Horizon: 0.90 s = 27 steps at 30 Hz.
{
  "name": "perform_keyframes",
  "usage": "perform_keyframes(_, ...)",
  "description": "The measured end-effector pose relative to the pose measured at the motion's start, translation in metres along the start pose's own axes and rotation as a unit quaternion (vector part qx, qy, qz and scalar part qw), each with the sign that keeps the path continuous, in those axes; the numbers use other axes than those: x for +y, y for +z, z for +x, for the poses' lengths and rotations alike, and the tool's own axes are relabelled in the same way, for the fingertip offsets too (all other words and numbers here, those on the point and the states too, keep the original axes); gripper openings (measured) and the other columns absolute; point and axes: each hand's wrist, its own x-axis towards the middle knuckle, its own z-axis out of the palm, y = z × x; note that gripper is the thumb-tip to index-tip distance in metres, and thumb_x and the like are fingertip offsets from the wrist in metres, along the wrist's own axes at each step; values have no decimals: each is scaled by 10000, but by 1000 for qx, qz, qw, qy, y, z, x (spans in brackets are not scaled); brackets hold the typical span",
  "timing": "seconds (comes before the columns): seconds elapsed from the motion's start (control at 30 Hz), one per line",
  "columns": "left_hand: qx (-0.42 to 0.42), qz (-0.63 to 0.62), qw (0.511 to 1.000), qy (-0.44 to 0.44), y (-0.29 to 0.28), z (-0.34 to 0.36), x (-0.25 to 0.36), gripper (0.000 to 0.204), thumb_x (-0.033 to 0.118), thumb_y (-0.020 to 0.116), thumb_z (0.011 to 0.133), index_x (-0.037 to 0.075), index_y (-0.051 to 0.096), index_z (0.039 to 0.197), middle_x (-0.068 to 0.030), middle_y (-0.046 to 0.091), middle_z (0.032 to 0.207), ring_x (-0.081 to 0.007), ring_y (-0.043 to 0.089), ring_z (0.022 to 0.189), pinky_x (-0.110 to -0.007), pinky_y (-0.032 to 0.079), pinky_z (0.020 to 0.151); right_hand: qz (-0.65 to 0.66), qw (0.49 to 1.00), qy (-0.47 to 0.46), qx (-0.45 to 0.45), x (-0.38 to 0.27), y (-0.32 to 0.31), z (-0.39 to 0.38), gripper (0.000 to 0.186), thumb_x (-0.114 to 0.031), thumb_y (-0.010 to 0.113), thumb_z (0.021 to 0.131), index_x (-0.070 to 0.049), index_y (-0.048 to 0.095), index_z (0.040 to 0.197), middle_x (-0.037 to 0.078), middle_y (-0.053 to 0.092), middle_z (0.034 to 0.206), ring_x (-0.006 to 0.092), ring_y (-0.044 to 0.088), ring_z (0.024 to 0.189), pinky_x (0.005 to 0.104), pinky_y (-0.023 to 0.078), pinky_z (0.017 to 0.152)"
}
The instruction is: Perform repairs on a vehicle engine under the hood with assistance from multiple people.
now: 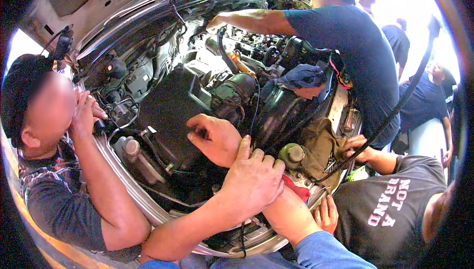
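Note:
My left hand (pixel 253 182) is wrapped round my right forearm just behind the wrist, its fingers closed on it. My right hand (pixel 213 139) hangs over the open engine bay with loosely curled fingers, thumb and forefinger apart and nothing visible between them. Beyond it lies a broad black box-shaped cover (pixel 168 113), and past that a dark ribbed intake duct (pixel 236 88). To the right of my hands sits a rounded olive-green cap (pixel 292 155), beside a brown cloth (pixel 317 140). A red cloth (pixel 298 191) lies close to my right forearm.
A person (pixel 42 121) leans in at left, hand near mouth. Another (pixel 350 56) reaches deep into the engine from the right. Nearer, a person's hand (pixel 356 149) rests by the brown cloth, near a long dark rod (pixel 395 111). A blue cloth (pixel 302 76) covers engine parts.

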Motion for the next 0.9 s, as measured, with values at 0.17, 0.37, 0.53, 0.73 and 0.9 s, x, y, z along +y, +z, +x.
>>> perform_keyframes(0.17,15,-2,1000,0,2,-3,0,302,339,628,881,82,662,1035,-106,683,934,-297,644,991,-616,319,1099,-2,1000,-4,4,-1,0,-1,288,-190,731,846,-80,667,1104,121,717,894,258,698,732,363,559,676)
perform_keyframes(0.37,14,-10,1000,2,3,-6,-1,303,341,631,880,75,661,1022,-113,682,923,-309,648,982,-628,308,1106,-3,1000,-8,10,-1,4,-2,293,-188,741,846,-82,670,1110,122,716,900,250,698,740,353,559,683)
perform_keyframes(0.53,20,-8,1000,4,6,-8,-3,302,339,638,874,71,660,1012,-121,683,925,-319,648,995,-633,312,1103,-6,1000,-11,4,-1,5,-1,294,-185,742,848,-81,671,1113,129,717,906,257,702,756,357,560,689)
perform_keyframes(0.73,30,-7,999,9,13,-11,-6,290,337,637,876,76,662,1000,-123,685,919,-327,650,988,-629,318,1096,-7,1000,-1,5,0,9,-2,294,-190,741,845,-79,674,1110,127,718,894,258,700,755,358,556,689)
perform_keyframes(0.9,26,2,1000,14,20,-19,-12,267,319,627,881,74,659,982,-128,692,922,-321,658,968,-614,331,1092,-20,999,-8,26,2,19,-2,295,-192,742,844,-82,679,1110,127,710,863,247,679,710,356,535,657)
